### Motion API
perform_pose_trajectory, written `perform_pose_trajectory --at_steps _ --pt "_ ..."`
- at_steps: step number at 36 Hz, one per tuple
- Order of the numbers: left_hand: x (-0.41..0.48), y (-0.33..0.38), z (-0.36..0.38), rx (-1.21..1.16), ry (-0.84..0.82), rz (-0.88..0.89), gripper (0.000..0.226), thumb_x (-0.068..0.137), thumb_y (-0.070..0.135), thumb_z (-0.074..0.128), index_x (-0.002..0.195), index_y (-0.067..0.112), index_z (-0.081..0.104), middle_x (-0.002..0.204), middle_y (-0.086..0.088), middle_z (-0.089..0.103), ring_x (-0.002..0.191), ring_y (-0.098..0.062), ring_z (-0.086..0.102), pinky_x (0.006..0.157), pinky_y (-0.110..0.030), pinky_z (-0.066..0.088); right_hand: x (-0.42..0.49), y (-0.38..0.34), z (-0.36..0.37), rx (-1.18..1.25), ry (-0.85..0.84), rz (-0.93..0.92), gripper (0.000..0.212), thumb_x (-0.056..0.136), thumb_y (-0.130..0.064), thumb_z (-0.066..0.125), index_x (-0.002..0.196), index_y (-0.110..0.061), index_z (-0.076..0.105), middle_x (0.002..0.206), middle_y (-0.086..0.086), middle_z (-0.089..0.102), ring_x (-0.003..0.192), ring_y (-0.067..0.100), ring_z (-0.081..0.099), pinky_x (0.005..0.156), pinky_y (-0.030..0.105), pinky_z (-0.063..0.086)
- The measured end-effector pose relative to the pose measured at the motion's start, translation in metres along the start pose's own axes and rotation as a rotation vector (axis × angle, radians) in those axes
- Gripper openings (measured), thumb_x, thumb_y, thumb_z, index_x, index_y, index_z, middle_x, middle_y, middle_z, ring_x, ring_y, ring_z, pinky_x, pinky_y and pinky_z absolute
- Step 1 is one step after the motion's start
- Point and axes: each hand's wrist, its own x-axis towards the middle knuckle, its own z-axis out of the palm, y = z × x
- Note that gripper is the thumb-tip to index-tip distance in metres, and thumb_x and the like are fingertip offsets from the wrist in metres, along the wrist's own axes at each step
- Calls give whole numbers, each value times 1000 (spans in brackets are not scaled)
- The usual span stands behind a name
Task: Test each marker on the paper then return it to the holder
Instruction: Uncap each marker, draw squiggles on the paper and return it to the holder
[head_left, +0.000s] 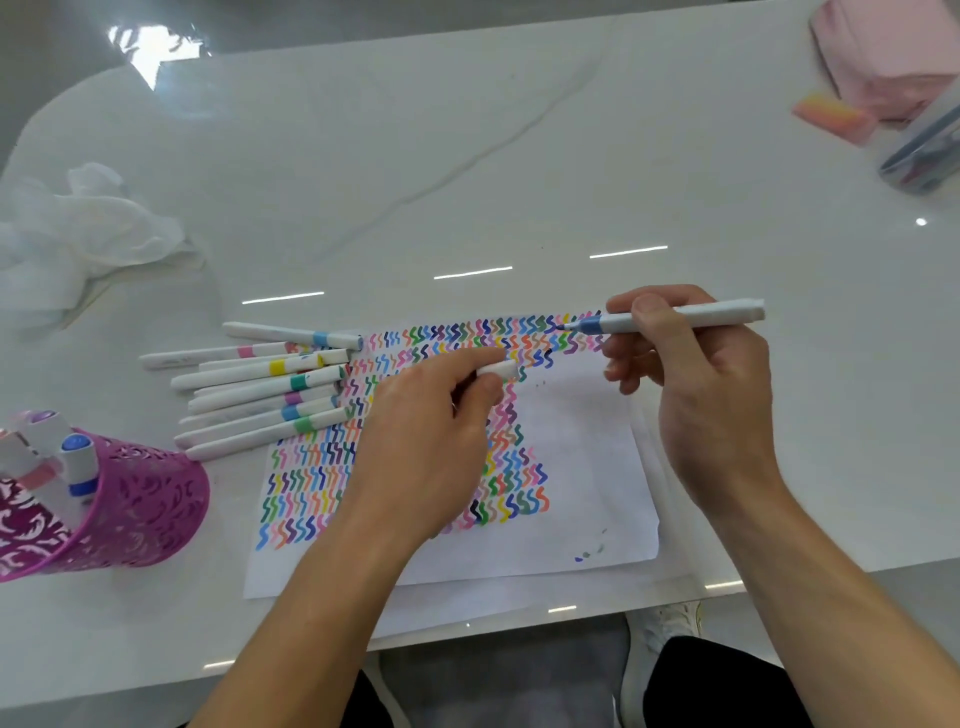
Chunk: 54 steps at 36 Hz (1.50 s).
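Blue marker (670, 318): pinched in my right hand (711, 395), tip on the paper (587, 467) at its top row of squiggles. White cap (497, 370): pinched in my left hand (431, 441), which hides many squiggles. Barrel print unreadable. Capped markers (260, 387) lie beside the paper; purple holder (140, 504), cut off at left, holds more.

Markers loose left of the left hand's grip: about nine (260, 387). Marker uncapped in right hand: one (670, 317). Cap in left hand: one (498, 370). Paper sheets: one (587, 467). Holders: one (130, 504).
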Motion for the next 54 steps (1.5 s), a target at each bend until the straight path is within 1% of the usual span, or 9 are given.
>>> perform_pose_trajectory --at_steps 5,10,15,25,32,38,42,47,54 --pt "0 2 2 -195 -47 -60 20 102 17 55 110 30 67 83 15 74 74 2 66 63 -9 46 -1 -3 1 16 3 -8 12 96 -26 59 87 -19 65 67 1 70 59 20 63 54 29 50" --pt "1 5 4 -298 -99 -99 15 104 15 51 109 23 64 85 13 75 71 -2 66 63 -15 51 -3 -2 3 9 -36 -5 11 93 -25 60 84 -19 62 64 2 69 56 19 62 53 26 48" --pt "0 7 5 -301 -131 -81 19 105 17 50 101 30 63 87 16 75 75 -3 66 64 -20 53 -5 -2 7 1 -84 -2 12 94 -24 60 86 -15 62 66 2 70 57 17 63 53 23 48" --pt "-1 7 6 -228 -155 -64 20 104 15 51 107 28 66 87 16 74 77 -1 65 63 -10 48 -6 -3 5 2 -80 -20 13 95 -22 59 88 -12 62 67 -1 70 59 11 64 53 19 48" --pt "-2 7 8 -84 -223 -27 23 104 22 51 118 35 63 89 22 72 84 7 64 73 -12 50 -14 5 7 -171 -177 -15 9 95 -33 60 89 -27 62 73 0 72 64 12 68 57 17 50" --pt "-2 6 7 -126 -204 -43 21 104 26 51 117 34 65 85 19 72 79 5 64 66 -9 49 -12 4 6 -101 -191 11 16 97 -32 62 92 -18 63 71 2 72 62 13 69 56 18 51" --pt "0 7 7 -182 -160 -34 23 102 23 55 118 29 70 81 13 73 71 0 65 60 -11 49 -10 4 4 -54 -208 25 20 103 -26 65 96 -7 63 73 7 73 61 21 71 56 24 53" --pt "1 9 8 -257 -84 -25 24 99 23 61 119 27 72 76 13 74 69 -4 68 68 -21 57 -9 3 3 24 -216 60 19 102 -24 64 94 -7 64 75 9 75 63 27 73 57 30 58" --pt "-2 12 10 -262 6 9 22 96 23 66 114 30 75 72 12 73 65 -2 67 61 -13 50 -11 6 2 146 -222 96 18 102 -18 63 95 -2 59 77 14 75 65 30 74 59 30 58"
